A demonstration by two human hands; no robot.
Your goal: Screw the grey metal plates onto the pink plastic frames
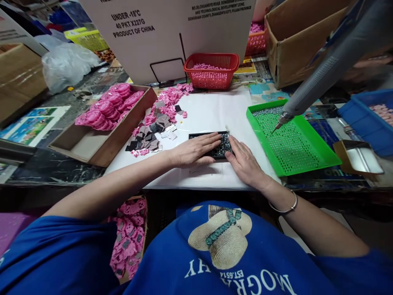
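A small black tray (217, 154) filled with shiny metal bits, likely screws, lies on the white work surface (215, 110). Flat over its left part rests my left hand (196, 150), its fingers stretched toward the right. At the tray's right edge is my right hand (245, 159), fingers extended and thumb apart, touching the side. Neither hand is closed around anything. Left of the tray are scattered dark and grey flat pieces (149, 137) and small pink parts (170, 100).
A cardboard tray (123, 137) holds pink pieces at left. Behind stands a red basket (211, 78). On the right lies a green perforated tray (294, 143) with small screws, under a hanging grey electric screwdriver (310, 82). A blue basket (365, 119) sits far right.
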